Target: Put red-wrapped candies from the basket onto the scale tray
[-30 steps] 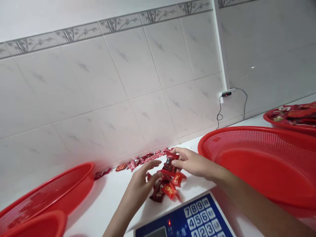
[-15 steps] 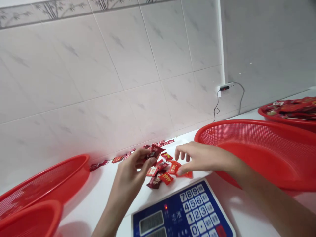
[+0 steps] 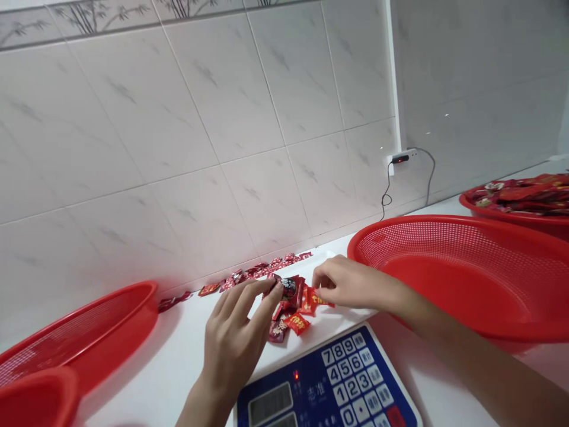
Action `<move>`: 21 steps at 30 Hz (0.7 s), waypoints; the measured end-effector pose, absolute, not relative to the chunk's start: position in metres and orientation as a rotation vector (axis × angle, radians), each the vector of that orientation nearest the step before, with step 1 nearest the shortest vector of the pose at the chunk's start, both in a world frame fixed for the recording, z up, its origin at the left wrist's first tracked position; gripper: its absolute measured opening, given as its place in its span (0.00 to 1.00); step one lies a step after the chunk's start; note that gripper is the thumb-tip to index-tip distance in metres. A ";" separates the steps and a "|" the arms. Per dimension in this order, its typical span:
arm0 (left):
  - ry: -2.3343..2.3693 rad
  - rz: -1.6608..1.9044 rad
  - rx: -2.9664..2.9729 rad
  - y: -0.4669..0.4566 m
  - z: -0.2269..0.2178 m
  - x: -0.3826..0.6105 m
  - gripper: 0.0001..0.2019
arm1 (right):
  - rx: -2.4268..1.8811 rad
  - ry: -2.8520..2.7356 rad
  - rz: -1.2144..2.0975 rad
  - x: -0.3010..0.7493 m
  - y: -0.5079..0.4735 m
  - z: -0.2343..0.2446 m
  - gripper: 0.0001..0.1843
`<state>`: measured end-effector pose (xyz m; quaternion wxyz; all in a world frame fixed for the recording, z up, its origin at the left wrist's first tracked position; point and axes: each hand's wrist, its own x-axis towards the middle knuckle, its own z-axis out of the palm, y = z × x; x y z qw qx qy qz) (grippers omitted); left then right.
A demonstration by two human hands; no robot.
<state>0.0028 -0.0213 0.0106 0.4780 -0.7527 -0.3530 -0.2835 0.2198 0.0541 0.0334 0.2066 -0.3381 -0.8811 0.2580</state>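
On the white pan (image 3: 329,326) of a weighing scale lies a small pile of wrapped candies (image 3: 297,323) in red and dark red. My left hand (image 3: 240,326) comes in from the left, thumb and fingers pinching a dark red wrapped candy (image 3: 291,287) above the pile. From the right, my right hand (image 3: 349,283) bends its fingertips down onto an orange-red wrapped candy (image 3: 320,299) at the pile's right side; the fingers partly cover it. The scale's blue keypad panel (image 3: 315,388) faces me, with a red light lit.
More wrapped candies (image 3: 262,270) lie in a row along the tiled wall. A large red basket (image 3: 444,267) stands at right, with a filled red basket (image 3: 471,204) behind it. Two red baskets (image 3: 133,320) are at left. A cable (image 3: 386,196) hangs from a wall socket.
My left hand has lowered toward the pile with the dark red candy. My right hand's fingers, spread before, have closed down at the orange-red candy. The view has shifted slightly.
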 end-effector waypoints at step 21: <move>-0.839 -0.750 -1.787 -0.022 0.014 -0.007 0.18 | -0.633 -2.165 1.245 0.228 0.064 0.037 0.08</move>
